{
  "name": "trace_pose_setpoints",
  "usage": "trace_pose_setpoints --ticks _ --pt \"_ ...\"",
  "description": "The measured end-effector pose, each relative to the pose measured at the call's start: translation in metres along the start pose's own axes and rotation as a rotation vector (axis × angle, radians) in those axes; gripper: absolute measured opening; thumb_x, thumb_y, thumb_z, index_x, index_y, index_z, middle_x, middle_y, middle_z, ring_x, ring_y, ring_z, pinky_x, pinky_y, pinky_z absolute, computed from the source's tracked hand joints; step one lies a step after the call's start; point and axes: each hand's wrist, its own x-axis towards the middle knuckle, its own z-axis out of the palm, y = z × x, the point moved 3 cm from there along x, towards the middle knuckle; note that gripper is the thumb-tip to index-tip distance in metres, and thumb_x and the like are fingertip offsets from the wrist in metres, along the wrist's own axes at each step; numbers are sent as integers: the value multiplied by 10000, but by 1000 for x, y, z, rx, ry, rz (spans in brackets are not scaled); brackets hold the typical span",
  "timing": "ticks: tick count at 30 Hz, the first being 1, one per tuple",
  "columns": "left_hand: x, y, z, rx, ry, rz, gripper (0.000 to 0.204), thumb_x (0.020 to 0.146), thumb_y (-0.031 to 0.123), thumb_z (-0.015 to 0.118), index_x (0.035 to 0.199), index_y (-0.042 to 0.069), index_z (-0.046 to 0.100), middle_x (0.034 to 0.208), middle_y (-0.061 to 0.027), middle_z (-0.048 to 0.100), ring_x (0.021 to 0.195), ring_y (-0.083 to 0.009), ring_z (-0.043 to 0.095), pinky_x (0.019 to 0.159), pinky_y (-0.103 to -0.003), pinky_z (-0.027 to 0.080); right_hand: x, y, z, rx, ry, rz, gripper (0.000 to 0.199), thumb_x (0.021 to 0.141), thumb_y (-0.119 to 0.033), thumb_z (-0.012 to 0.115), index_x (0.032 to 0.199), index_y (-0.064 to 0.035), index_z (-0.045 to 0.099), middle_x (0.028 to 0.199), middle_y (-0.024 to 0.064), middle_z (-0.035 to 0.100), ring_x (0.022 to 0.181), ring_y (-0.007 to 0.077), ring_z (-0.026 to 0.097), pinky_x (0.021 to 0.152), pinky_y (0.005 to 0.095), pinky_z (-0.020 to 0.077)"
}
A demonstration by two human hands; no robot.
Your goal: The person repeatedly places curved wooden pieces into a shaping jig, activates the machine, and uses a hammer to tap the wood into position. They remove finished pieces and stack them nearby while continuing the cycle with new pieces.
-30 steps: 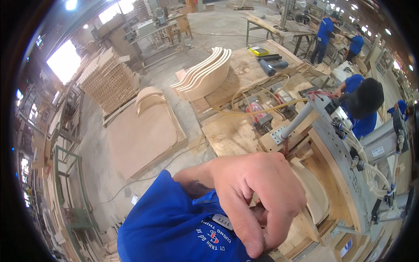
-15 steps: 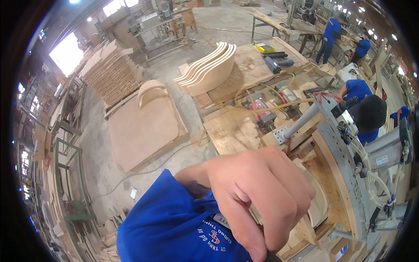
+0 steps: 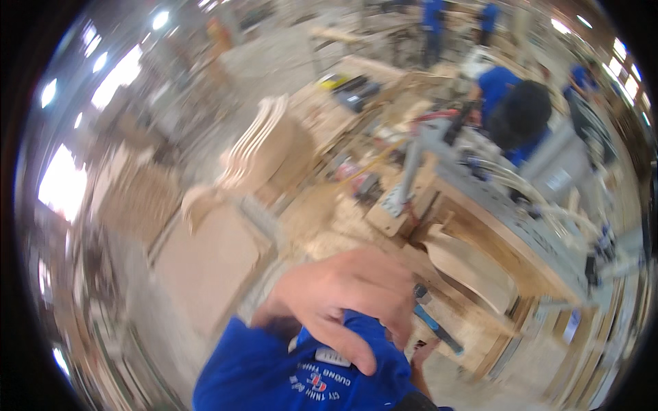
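The tool (image 3: 439,330) nearest your right hand (image 3: 426,351) is slim and straight, blue and black with a dark, blunt head, and it slants across the bench (image 3: 473,325) close to the near edge; whether it lies there or is held, you cannot tell, nor how that hand grips, since your body hides most of it. Your left hand (image 3: 343,284) hangs in front of your blue shirt (image 3: 274,370), fingers loosely bent and thumb spread away from them. Past the tool, a pale, smooth wooden panel (image 3: 473,267) with a rounded end sits in the press, beside a browner, curved wooden mould (image 3: 497,236) edged by a drilled grey metal beam (image 3: 507,212). Wavy wooden parts (image 3: 274,147) with light edges stand in a row at the bench's far left corner. Half a second ago your left hand was higher, its thumb closed against the fingers, covering part of the panel; now more panel shows, the tool has come into view, and everything is blurred.
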Motion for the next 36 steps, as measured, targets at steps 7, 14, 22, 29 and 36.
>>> trace_pose_setpoints --ticks 7,14,22,29,36 --pt "-105 -109 33 605 -242 -1068 379 875 386 648 1087 72 636 909 -132 685 837 -307 665 734 -397 524 19 14 -5 -92 -110 -153 681 948 -662 346 793 -57 619 567 52 523 486 141 501 459 282 403" --pt "-228 -188 107 547 -853 -1469 498 906 537 512 1084 97 663 969 -178 705 947 -364 668 824 -447 524 15 -4 -17 -411 -30 -37 716 949 -617 364 792 24 643 608 121 609 595 222 614 590 379 477" --pt "-311 -226 156 113 -513 -1674 510 946 472 491 982 1 683 727 -128 667 687 -273 659 615 -374 527 2 -19 -23 -363 12 -98 737 935 -627 385 759 38 648 653 147 637 626 242 636 612 379 499" --pt "-348 -203 131 273 -87 -1790 357 929 314 522 939 -13 664 682 -78 618 606 -192 629 566 -317 514 7 -8 -19 -295 -30 -38 737 946 -619 367 701 27 624 579 115 589 575 212 602 583 360 480" --pt "-363 -154 137 -95 -252 -1873 426 953 411 469 1110 50 631 961 -77 647 790 -210 649 714 -397 558 18 4 -10 -101 -80 -111 644 962 -605 390 782 -38 635 584 56 568 509 132 543 468 282 417"
